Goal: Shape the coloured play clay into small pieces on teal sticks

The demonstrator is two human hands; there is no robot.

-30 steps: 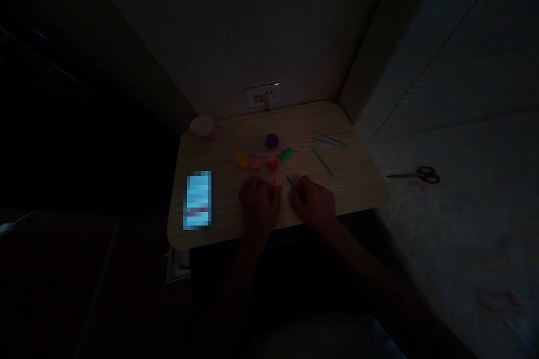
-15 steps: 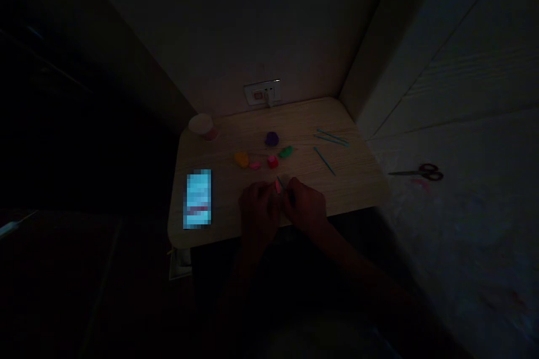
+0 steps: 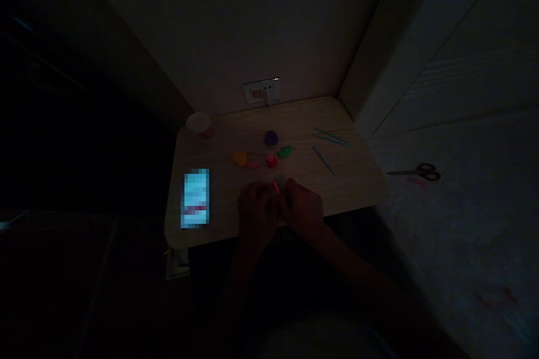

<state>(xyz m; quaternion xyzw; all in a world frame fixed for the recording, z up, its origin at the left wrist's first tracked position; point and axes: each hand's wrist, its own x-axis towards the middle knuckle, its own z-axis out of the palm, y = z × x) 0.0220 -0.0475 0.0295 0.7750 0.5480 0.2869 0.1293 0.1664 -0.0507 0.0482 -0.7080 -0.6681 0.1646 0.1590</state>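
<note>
Over the near edge of a small wooden table (image 3: 227,188), my left hand (image 3: 256,207) is closed on a small pink piece of modelling clay (image 3: 276,187). My right hand (image 3: 302,207) pinches a thin blue-green stick (image 3: 278,182), its tip at the pink piece. The two hands are close together, and the fingertips are dim. Just beyond them lie a red lump of clay with a pink top (image 3: 272,161), a flat pink bit (image 3: 254,165), an orange lump (image 3: 240,158), a green piece (image 3: 285,151) and a purple lump (image 3: 270,137).
Several thin blue-green sticks (image 3: 323,160) lie at the table's right. A phone with a lit screen (image 3: 195,199) is at the left, below a pale tub (image 3: 199,122). Scissors (image 3: 425,172) rest on a pale surface to the right. A wall socket (image 3: 261,91) holds a plug.
My right hand has moved left to my left hand, bringing the stick against the pink piece. The view has shifted slightly; the things on the table stay put.
</note>
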